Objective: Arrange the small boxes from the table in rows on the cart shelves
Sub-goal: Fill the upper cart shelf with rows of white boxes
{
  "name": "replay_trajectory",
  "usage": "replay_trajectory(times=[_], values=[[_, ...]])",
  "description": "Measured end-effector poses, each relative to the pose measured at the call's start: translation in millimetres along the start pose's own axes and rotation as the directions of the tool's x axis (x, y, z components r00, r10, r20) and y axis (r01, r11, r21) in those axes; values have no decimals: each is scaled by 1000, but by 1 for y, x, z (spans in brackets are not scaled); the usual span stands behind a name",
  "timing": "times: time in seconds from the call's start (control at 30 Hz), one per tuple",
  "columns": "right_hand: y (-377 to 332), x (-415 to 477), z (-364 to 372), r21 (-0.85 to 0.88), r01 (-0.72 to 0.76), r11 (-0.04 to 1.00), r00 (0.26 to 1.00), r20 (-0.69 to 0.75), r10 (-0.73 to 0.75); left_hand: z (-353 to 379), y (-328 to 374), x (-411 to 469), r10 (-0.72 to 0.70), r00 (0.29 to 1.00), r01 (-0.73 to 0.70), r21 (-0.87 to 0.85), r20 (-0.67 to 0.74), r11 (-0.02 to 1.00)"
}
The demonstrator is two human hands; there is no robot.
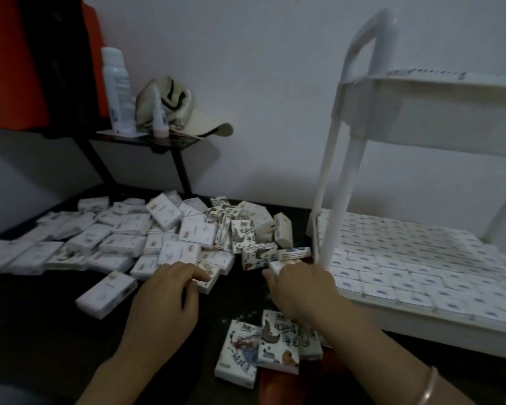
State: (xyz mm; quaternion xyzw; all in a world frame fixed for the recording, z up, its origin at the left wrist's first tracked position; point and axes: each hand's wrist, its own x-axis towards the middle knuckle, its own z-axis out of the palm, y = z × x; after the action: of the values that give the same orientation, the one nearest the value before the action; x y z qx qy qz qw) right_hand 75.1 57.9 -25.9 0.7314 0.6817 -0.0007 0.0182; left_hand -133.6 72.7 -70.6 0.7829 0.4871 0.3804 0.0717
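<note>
At right, the cart (360, 48) has its lower shelf (421, 312) packed in rows, and the upper shelf (421, 95) shows some at its far edge. Many boxes (170, 244) remain piled mid-frame on the bench (41, 331). The right hand (301, 285) has its fingers curled round a box (275, 266). The left hand (164, 293) has its fingers on another box (209, 283), grip unclear.

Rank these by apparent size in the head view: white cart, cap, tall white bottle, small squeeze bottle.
white cart
cap
tall white bottle
small squeeze bottle
The cart is nearer the camera, which inflates it.
</note>
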Motion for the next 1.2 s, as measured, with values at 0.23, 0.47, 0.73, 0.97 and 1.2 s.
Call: replay_trajectory(times=[0.23, 0.47, 0.73, 0.97, 1.2], values=[[-20, 13, 0, 37, 57, 998, 991, -120, -52, -10, -38, -1, -65, 994, 73, 92, -84, 993], [-23, 20, 5, 21, 115, 993, 939, -329, -102, -3, -60, 32, -119, 990, 134, 239, -78, 962], [-28, 27, 12, -19, 0, 1000, 990, -138, -3, -7, -60, 46, -163, 986, 166, 299, -37, 940], [-21, 22, 9, 387, -1, 922, 985, -160, 68, -17, -40, 34, -198, 979, 203, 103, -55, 974], [5, -6, -18, 794, 173, 583, 985, -139, -102, -43, 10, 37, -400, 895, 438, -557, 198, 706]])
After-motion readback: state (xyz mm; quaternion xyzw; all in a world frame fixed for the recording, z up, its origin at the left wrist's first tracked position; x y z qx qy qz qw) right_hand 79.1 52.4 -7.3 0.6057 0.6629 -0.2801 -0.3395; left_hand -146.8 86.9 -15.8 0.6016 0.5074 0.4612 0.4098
